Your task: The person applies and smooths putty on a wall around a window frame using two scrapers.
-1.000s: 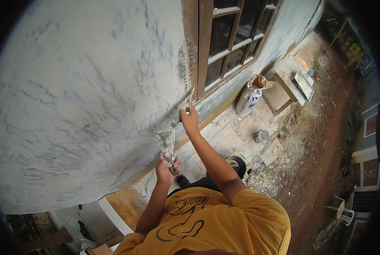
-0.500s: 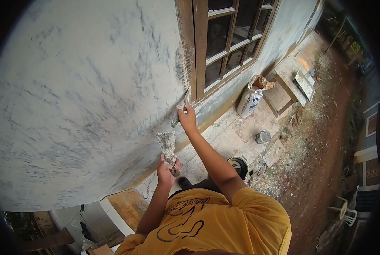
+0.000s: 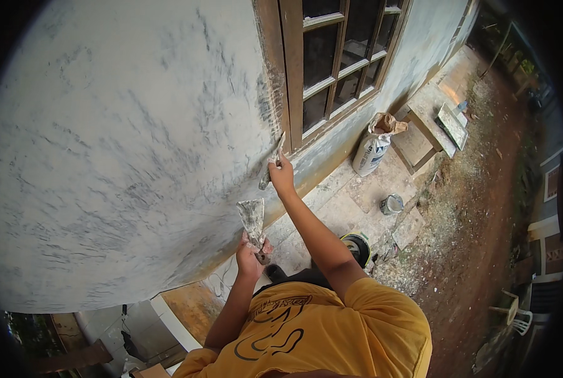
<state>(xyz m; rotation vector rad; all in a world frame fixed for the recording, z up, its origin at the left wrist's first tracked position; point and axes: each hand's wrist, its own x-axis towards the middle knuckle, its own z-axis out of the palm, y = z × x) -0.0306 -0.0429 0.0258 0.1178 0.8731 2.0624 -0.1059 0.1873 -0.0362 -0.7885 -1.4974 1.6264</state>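
Note:
My left hand (image 3: 251, 254) is closed round the handle of a wide putty knife (image 3: 252, 217). Its pale, putty-smeared blade points up, away from my body. Further forward, my right hand (image 3: 282, 173) grips a second, narrower putty knife (image 3: 275, 155) near the bottom corner of the brown window frame (image 3: 287, 94). That blade's tip is at the edge where frame and wall meet; whether it touches is too small to tell. The plastered wall (image 3: 136, 138) is whitish with grey streaks, and a rough strip runs along the frame.
An opened paper sack (image 3: 370, 151) stands on the tiled ledge beside a low wooden table (image 3: 427, 120) with a flat board (image 3: 452, 124) on it. Nearer sits a small tin (image 3: 391, 204). A dirt path (image 3: 483, 220) runs on the right, with a white plastic chair (image 3: 519, 320) beyond.
Both hands and their putty knives have shifted slightly to the right in the picture. The grips stay the same, and the right knife's tip remains by the frame's corner.

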